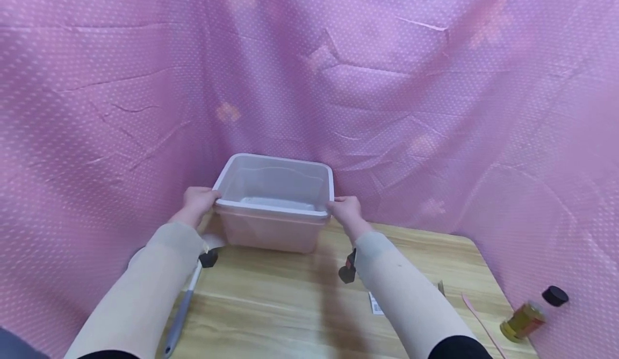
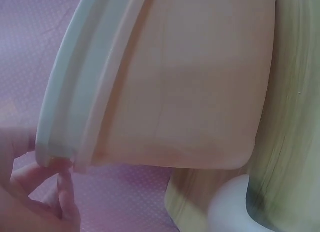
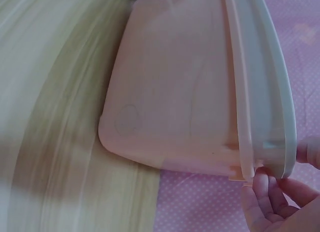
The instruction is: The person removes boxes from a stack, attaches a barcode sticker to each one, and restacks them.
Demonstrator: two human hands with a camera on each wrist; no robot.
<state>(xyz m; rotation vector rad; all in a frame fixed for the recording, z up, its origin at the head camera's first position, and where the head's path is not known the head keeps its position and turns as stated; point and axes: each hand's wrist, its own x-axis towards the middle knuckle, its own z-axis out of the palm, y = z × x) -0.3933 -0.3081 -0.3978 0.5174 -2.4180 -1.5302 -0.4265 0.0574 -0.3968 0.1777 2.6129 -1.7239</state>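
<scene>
A clear plastic storage bin with a white rim stands at the far edge of the wooden table; it looks empty. My left hand grips the rim at its near left corner, thumb on top. My right hand grips the near right corner the same way. In the left wrist view, curled fingers hook under the rim of the bin. The right wrist view shows fingers under the rim of the bin. Whether the bin's base touches the table, I cannot tell.
Pink dotted cloth hangs behind and around the table. A grey-handled tool lies at the table's left edge. At the right lie a small label, a thin pink stick, an amber bottle and a black cap.
</scene>
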